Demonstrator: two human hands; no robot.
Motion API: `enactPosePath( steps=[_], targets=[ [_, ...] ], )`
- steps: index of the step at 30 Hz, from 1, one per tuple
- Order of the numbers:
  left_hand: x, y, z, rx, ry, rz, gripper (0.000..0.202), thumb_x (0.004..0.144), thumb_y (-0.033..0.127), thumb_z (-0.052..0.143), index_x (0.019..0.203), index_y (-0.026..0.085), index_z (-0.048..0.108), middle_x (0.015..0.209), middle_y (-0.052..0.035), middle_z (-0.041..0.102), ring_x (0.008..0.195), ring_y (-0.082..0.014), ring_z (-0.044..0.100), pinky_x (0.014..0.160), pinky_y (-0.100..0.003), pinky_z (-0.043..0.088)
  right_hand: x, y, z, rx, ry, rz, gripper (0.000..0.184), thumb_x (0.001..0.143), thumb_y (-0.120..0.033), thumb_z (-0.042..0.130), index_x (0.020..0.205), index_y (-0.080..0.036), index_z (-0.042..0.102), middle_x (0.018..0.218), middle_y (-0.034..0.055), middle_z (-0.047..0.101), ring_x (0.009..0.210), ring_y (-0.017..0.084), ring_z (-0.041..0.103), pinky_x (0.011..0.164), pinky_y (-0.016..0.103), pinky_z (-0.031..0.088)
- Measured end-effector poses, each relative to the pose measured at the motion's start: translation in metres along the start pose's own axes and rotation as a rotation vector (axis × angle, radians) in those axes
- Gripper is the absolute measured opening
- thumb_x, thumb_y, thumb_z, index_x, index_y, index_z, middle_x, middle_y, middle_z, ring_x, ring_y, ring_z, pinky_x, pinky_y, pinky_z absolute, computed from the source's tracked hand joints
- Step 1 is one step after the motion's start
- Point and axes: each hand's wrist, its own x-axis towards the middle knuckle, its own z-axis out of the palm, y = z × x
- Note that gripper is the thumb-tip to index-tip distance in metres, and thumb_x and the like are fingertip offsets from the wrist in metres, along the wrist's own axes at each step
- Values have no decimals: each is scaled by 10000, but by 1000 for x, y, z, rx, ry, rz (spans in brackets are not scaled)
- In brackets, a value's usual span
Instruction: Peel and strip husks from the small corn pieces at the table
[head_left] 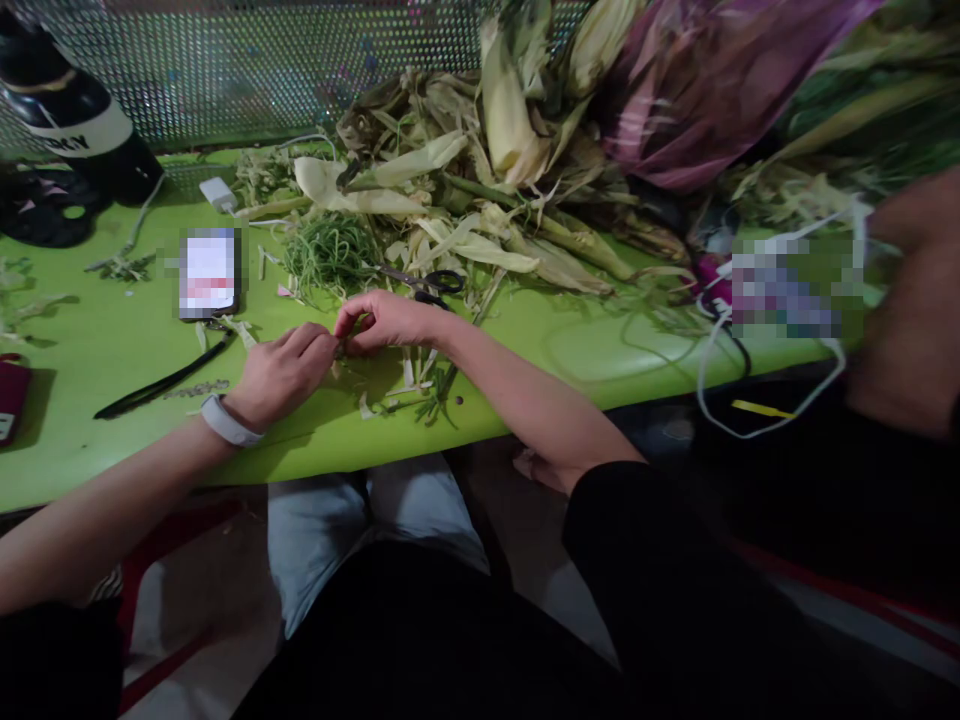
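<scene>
My left hand (289,368) and my right hand (390,322) meet above the green tabletop, fingertips pinched together. What lies between the fingers is too small and hidden to make out. Just behind them sits a heap of thin green strips (330,250), apparently cut plant stems or leaves. Scissors (435,284) with black handles rest beyond my right hand, blades toward the heap. Below my right hand lie loose green sprigs and pale scraps (431,395). A pale band (229,422) is round my left wrist.
Corn husks (517,230) pile up at the back, by a purple plastic bag (697,90). A phone (208,272), a black strap (161,380), a white charger (217,193) and a dark bottle (79,120) stand or lie leftward. Another person's arm (911,290) is at right, near a white cable (705,370).
</scene>
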Motion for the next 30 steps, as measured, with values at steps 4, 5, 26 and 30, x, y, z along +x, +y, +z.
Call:
enactPosePath(
  steps=[4,5,26,30],
  targets=[
    [-4,-4,1,161,8,88,175,956,215,457,913,162,618,907,-77,693,714,-168,634,508,-257,377,-2,-4,0,-40,-2,11,184,741,-57,662,912,-125,654,833,27,677,690,94,629,576,185,541],
    [-5,-5,2,168,5,93,179,961,220,451,920,160,614,903,-76,692,700,-166,631,499,-254,372,-2,-4,0,-47,-5,7,178,751,-62,655,916,-128,657,837,28,678,698,95,632,578,184,544],
    [-6,-7,4,64,-9,95,156,961,195,449,909,177,595,874,-53,675,652,-143,598,519,-247,385,2,3,-4,-187,-50,-110,96,825,-177,655,875,-145,580,844,23,626,712,100,581,630,215,502],
    [-7,-8,3,-69,-33,26,160,957,203,450,919,186,604,875,-54,670,654,-152,585,538,-258,380,2,3,-3,-163,-46,-93,113,836,-205,653,870,-151,560,846,21,610,720,106,588,642,227,508]
  ],
)
